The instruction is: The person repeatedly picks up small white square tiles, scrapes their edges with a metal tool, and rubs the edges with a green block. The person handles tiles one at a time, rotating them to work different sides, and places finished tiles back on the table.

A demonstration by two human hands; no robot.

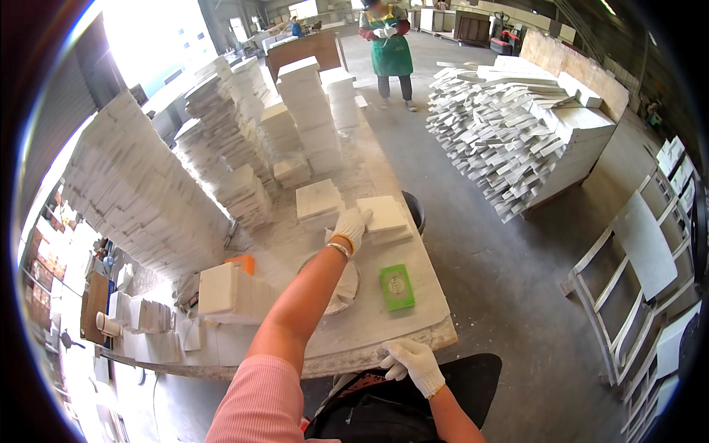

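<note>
My left hand (349, 227), in a white knit glove, reaches over the table between two low stacks of white tiles. It is nearest the right stack (384, 215), its fingertips at that stack's left edge; I cannot tell whether they grip it. The left stack (319, 199) lies just beyond the wrist. My right hand (415, 365), also gloved, hovers by the table's front edge. Its fingers are loosely bent and apart, with nothing visible in them. A round dish (357, 284) with white pieces is partly hidden by my left forearm. A green box (397, 287) lies to its right.
Tall stacks of white slabs (140, 192) line the table's left and far sides. An orange object (241, 263) sits behind a white block (229, 294). A dark bin (415, 210) stands beyond the table's right edge. Right are a piled pallet (509, 133) and metal rack (613, 295); a person (390, 55) stands beyond.
</note>
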